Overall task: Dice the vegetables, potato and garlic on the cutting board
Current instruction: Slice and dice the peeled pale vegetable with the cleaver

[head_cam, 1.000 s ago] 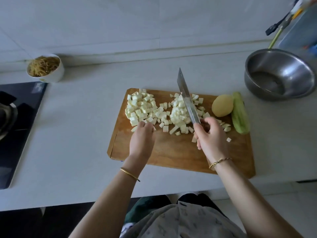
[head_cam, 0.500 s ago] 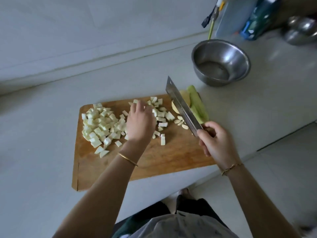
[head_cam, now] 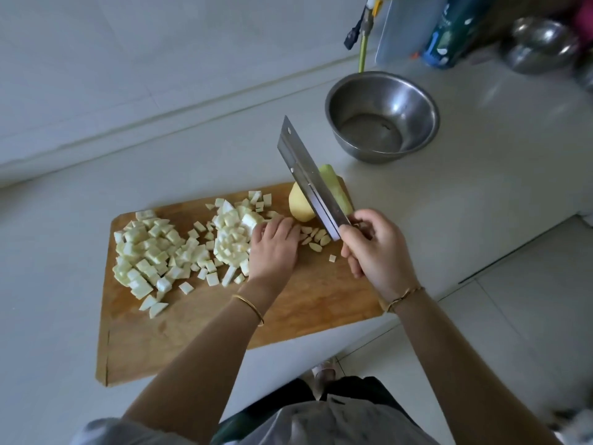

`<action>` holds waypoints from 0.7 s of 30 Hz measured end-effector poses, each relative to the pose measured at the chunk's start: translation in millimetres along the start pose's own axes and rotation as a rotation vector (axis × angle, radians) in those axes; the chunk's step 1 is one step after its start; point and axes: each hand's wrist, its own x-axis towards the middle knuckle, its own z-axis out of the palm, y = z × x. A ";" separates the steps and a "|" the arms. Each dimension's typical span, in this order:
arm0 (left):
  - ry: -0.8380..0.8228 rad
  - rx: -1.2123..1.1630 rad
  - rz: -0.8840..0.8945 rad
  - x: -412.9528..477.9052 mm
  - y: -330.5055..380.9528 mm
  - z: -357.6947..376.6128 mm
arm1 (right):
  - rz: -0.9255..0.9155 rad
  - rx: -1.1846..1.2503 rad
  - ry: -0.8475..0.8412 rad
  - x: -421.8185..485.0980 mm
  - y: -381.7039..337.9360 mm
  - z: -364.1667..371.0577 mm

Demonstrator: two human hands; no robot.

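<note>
The left hand [head_cam: 274, 248], fingers flat, has swept the loose dice [head_cam: 231, 239] left, clear of the garlic cloves [head_cam: 316, 240]. The right hand [head_cam: 377, 252] still grips the cleaver [head_cam: 301, 175], raised over the potato [head_cam: 300, 205] and green vegetable [head_cam: 339, 191] on the cutting board [head_cam: 192, 319].

The knife [head_cam: 306, 178] hides much of the potato [head_cam: 300, 205] and green vegetable [head_cam: 342, 195]; its handle is buried in the right hand [head_cam: 377, 250].
</note>
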 end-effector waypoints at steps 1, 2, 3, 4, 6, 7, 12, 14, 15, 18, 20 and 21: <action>-0.005 0.034 0.001 0.4 -0.4 0.5 | 0.006 0.011 -0.008 2.0 -1.2 0.8; -0.010 0.065 -0.003 0.4 -0.8 0.2 | 0.010 0.015 -0.019 4.0 -2.5 1.4; -0.014 0.096 -0.003 0.0 -1.9 -0.6 | 0.014 0.015 -0.030 6.1 -3.2 1.6; -0.020 0.127 0.005 -0.6 -3.6 -1.7 | 0.020 0.014 -0.039 8.0 -3.8 1.8; -0.035 0.177 0.020 -0.9 -9.0 -4.8 | 0.029 0.016 -0.047 12.0 -3.1 1.9; -0.049 0.186 0.018 -0.6 -12.5 -6.8 | 0.029 0.013 -0.053 13.6 -2.2 1.9; -0.014 0.098 0.045 0.3 -30.3 -6.9 | 0.029 0.032 -0.091 18.0 2.5 2.1; 0.061 -0.020 0.006 2.4 -31.6 -10.4 | 0.035 0.035 -0.099 18.9 3.7 2.1; 0.094 -0.082 -0.029 4.2 -31.7 -14.0 | 0.035 0.034 -0.100 19.4 4.0 2.1; 0.215 -0.183 -0.194 8.7 -36.0 -29.4 | 0.042 0.054 -0.104 20.8 3.7 2.1; 0.260 -0.186 -0.268 10.5 -41.1 -35.2 | 0.052 0.074 -0.104 21.4 4.1 2.6; 0.260 -0.182 -0.281 11.2 -42.5 -36.1 | 0.057 0.082 -0.103 21.5 4.4 2.9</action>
